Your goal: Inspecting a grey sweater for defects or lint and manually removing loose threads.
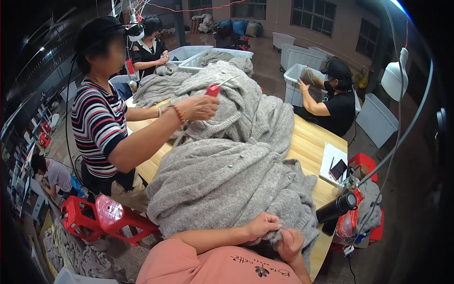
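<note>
A big heap of grey knit garments point(208, 184) covers the near part of the table, right in front of me. At its near edge, my left hand point(263, 226) is closed in a pinch on a bit of the knit fabric. Close beside it, my right hand point(289, 243) also grips the fabric, fingers pressed together. Fluffy grey edge point(273, 239) shows between and under the fingertips; any small thing pinched there is too small to make out. Across the left side of the heap, a co-worker's hand point(202, 108) holds a red-handled tool point(213, 90) with a thin metal shaft.
On the wooden table point(307, 142), a black bottle point(336, 207) stands at right, near a phone point(338, 169) on paper. Red stools point(118, 213) stand at left. A seated co-worker point(333, 97) handles cloth at a white bin point(294, 85). Another person point(150, 49) works behind.
</note>
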`<state>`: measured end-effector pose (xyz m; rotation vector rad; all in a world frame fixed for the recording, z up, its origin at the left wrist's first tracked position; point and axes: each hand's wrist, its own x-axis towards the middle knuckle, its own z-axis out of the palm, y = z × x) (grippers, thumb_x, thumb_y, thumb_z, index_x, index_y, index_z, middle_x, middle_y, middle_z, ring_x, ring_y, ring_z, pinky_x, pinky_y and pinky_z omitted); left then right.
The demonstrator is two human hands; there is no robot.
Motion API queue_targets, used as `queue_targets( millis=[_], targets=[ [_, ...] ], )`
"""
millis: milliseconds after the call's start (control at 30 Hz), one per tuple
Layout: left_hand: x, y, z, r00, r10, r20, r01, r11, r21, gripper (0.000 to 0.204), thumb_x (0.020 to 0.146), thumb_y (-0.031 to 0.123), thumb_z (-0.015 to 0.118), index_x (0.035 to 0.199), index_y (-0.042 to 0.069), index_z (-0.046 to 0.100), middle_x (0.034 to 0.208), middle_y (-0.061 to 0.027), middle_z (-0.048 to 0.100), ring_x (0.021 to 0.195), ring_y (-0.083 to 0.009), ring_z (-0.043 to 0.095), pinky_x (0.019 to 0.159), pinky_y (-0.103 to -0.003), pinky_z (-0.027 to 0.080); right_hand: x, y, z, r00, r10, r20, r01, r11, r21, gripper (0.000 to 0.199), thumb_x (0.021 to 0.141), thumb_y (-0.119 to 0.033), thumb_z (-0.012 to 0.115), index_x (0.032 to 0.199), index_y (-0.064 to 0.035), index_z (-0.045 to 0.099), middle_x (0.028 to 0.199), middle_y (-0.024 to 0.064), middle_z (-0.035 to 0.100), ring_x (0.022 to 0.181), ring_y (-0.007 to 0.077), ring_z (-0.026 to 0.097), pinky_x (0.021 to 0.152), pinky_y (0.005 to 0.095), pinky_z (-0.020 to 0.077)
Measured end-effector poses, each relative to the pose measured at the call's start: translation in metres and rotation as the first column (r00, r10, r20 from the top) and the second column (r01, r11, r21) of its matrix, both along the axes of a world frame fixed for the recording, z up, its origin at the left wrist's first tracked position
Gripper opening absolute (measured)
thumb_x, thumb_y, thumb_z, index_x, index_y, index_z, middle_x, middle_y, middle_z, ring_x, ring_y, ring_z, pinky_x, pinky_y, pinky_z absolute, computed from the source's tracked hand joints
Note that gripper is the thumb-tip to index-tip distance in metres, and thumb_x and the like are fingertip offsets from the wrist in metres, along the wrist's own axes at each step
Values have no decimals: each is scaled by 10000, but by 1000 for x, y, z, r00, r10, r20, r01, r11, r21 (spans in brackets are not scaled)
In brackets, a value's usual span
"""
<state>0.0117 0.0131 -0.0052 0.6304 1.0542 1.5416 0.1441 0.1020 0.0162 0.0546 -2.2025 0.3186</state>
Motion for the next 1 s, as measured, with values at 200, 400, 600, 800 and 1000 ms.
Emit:
queue_targets(
  millis=[200, 400, 600, 800, 1000],
  targets=[
    [1, -7, 7, 999, 13, -36, -13, 1000, 25, 53, 787, 68, 619, 811, 23, 628, 589, 47, 519, 486, -4, 412, 412, -177, 301, -3, -7, 1, 999, -40, 22, 42, 991, -129, 224, 565, 62, 503, 779, 4, 534, 688, 127, 549, 566, 283, 531, 494, 370, 420],
    [-2, -15, 6, 991, 21, -133, -25, 999, -33, 84, 784, 50, 621, 859, 15, 634, 576, 37, 522, 474, -9, 426, 405, -177, 315, -3, -5, 2, 990, 67, 127, -31, 964, -265, 244, 565, 78, 482, 791, 2, 531, 712, 132, 561, 605, 309, 547, 539, 366, 447],
    [4, -21, 22, 957, 75, -279, -59, 996, 65, 95, 784, 57, 625, 865, 14, 649, 653, 17, 564, 517, -26, 465, 438, -194, 357, -3, -7, 16, 967, 197, 162, 40, 510, -860, 293, 621, 94, 405, 858, 3, 552, 788, 114, 577, 729, 190, 564, 669, 260, 431],
    [6, -23, 20, 680, 218, -700, -69, 970, 235, 105, 728, 17, 619, 832, 11, 630, 668, -104, 567, 574, -184, 542, 516, -288, 419, 5, 2, 4, 920, 283, 271, 17, 662, -749, 269, 652, 75, 448, 862, 1, 599, 689, 135, 585, 600, 187, 582, 565, 273, 446],
    [11, -20, 21, 567, 315, -761, -112, 945, 308, 137, 700, -2, 637, 831, 36, 650, 662, -92, 569, 558, -194, 540, 506, -291, 413, 8, 9, -20, 913, 397, 96, -22, 283, -959, 249, 674, 75, 472, 862, 13, 623, 715, 45, 618, 636, 91, 550, 574, 223, 429]
  ],
)
